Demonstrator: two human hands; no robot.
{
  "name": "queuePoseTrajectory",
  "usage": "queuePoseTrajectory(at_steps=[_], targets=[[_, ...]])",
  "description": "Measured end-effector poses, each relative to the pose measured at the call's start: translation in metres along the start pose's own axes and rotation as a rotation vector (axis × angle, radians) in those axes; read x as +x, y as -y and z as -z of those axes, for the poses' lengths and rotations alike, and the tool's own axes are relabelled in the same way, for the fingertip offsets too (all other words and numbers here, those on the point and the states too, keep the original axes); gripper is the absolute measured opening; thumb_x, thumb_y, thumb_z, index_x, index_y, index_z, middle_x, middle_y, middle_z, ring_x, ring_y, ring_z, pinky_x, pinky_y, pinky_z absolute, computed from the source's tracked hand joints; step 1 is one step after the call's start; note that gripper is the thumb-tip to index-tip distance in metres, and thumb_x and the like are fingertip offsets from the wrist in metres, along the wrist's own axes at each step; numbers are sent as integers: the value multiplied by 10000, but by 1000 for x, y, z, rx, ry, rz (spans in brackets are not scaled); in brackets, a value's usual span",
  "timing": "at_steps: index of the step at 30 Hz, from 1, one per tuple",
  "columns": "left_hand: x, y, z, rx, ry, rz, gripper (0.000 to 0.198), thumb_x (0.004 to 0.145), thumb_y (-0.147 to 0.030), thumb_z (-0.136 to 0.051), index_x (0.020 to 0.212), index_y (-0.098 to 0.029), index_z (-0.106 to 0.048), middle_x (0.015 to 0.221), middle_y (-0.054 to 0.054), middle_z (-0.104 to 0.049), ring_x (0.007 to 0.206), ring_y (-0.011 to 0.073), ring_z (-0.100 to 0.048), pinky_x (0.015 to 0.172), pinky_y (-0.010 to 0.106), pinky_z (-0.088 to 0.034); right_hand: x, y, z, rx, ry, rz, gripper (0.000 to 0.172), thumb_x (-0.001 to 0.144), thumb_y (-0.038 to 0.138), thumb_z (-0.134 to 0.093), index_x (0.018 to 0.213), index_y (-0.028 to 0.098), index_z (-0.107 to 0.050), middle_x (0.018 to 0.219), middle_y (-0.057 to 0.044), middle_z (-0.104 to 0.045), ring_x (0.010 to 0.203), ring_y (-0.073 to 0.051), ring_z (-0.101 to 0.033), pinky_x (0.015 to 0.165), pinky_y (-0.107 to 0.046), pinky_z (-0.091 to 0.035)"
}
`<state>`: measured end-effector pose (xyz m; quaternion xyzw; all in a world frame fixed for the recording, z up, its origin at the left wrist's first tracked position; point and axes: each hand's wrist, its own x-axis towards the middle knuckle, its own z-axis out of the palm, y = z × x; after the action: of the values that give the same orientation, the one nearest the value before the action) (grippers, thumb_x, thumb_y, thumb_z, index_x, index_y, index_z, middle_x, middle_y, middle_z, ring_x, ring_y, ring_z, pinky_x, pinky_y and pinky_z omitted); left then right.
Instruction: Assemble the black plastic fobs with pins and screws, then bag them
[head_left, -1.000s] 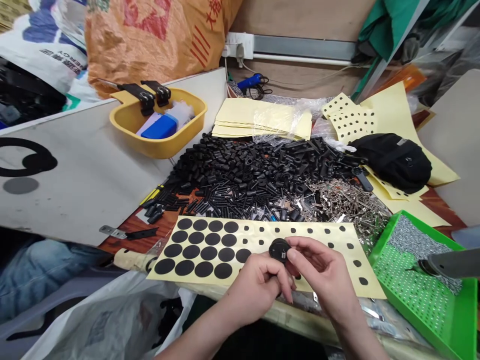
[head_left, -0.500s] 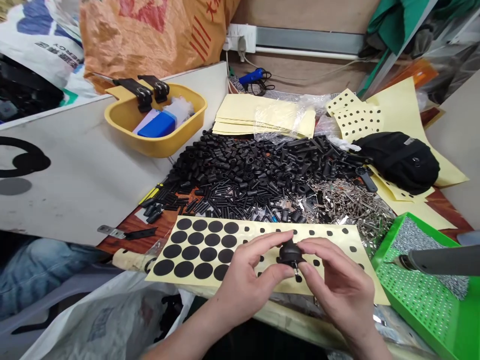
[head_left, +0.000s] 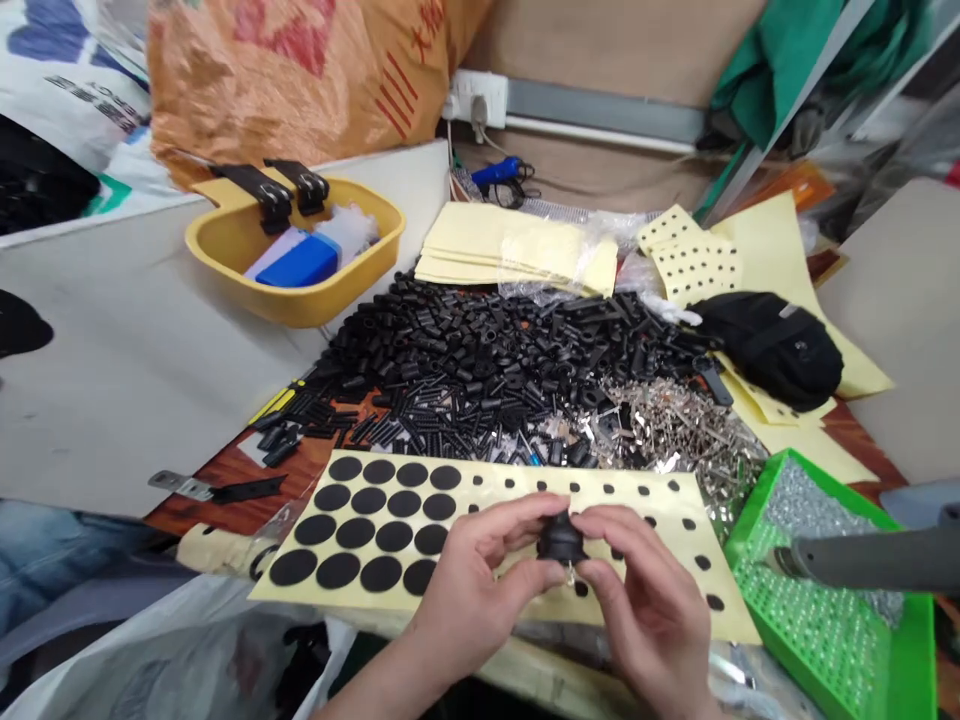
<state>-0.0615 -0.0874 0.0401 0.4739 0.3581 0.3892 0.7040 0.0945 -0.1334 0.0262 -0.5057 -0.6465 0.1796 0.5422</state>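
Between both hands is a small round black plastic part [head_left: 560, 540] with a shiny metal piece showing at its lower edge. My left hand [head_left: 487, 575] pinches it from the left with thumb and fingertips. From the right, my right hand [head_left: 649, 590] grips the same part, its thumb close to the metal piece. Under the hands lies a pale yellow sheet [head_left: 480, 590] of black adhesive discs, large round ones on the left and small dots on the right. The hands hide some of the dots.
Behind the sheet spreads a heap of black plastic parts [head_left: 480, 350], with small metal pieces [head_left: 675, 420] at its right. A green tray [head_left: 911, 650] with tiny metal bits stands right, a grey screwdriver [head_left: 870, 560] above it. A yellow basin [head_left: 300, 305] hangs at the left partition.
The camera view has shifted, so the table things sit slightly lower and more to the left. Both hands keep hold of the black part, with little change of grip.
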Motion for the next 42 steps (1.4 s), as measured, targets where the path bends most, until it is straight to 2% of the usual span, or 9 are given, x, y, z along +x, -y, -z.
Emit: queuePoseTrajectory(at_steps=[7, 10, 16, 20, 23, 26, 29, 34, 42], targets=[[9, 16, 7, -107, 89, 38, 473, 796, -348, -660, 1244, -203, -606, 1151, 109, -676, 1068, 244, -614, 945, 363, -463, 6, -17, -17, 40, -146, -76, 131, 849, 236, -605, 948, 227, -690, 918, -100, -690, 863, -241, -666, 670, -319, -581], [13, 17, 13, -117, 7, 61, 511, 769, -441, -677, 1208, -182, -637, 1031, 96, -710, 990, 228, -629, 929, 353, -456, 21, -15, -20, 80, -39, -160, 127, 829, 302, -632, 897, 233, -713, 858, -74, -699, 813, -218, -671, 648, -278, -567], [15, 8, 27, -230, -56, 183, 463, 749, -496, -682, 1058, -153, -655, 780, 58, -685, 709, 194, -664, 712, 326, -514, 62, -20, -15, 70, 360, -312, 210, 807, 413, -640, 808, 224, -732, 734, -32, -699, 686, -183, -652, 630, -286, -543], [11, 9, 33, -362, -121, 281, 426, 817, -488, -604, 1053, -134, -596, 698, 47, -664, 641, 186, -663, 691, 342, -521, 91, -46, -4, -188, 362, -358, 279, 845, 423, -562, 852, 195, -723, 789, -54, -729, 697, -188, -680, 611, -298, -550], [11, 20, 38, -414, -88, 342, 444, 847, -505, -551, 1077, -125, -553, 674, 47, -658, 599, 193, -662, 656, 339, -505, 109, -66, 7, -428, 318, -377, 258, 837, 368, -539, 827, 182, -718, 739, -73, -731, 641, -211, -673, 552, -318, -518], [13, 31, 42, -504, -40, 365, 475, 807, -480, -618, 1101, -118, -528, 752, 79, -680, 709, 226, -686, 754, 382, -501, 120, -75, 15, -536, 334, -430, 167, 776, 302, -584, 745, 204, -715, 658, -50, -717, 602, -218, -658, 546, -316, -478], [13, 36, 44, -543, -46, 343, 505, 758, -384, -702, 1137, -115, -506, 815, 100, -690, 792, 237, -685, 836, 400, -481, 119, -72, 16, -601, 390, -485, 140, 755, 249, -585, 719, 216, -716, 659, -36, -716, 609, -204, -655, 578, -301, -460], [13, 34, 44, -456, -94, 384, 448, 770, -283, -683, 1131, -109, -484, 773, 81, -677, 741, 223, -680, 828, 398, -483, 99, -63, 16, -632, 477, -502, 156, 766, 227, -576, 820, 231, -723, 783, -29, -732, 709, -195, -666, 669, -300, -477], [12, 31, 39, -377, -55, 474, 334, 774, -265, -648, 1030, -114, -494, 753, 64, -657, 718, 224, -686, 812, 399, -494, 74, -67, 29, -716, 424, -464, 226, 731, 255, -616, 928, 210, -718, 924, -85, -725, 779, -258, -676, 722, -408, -509]])
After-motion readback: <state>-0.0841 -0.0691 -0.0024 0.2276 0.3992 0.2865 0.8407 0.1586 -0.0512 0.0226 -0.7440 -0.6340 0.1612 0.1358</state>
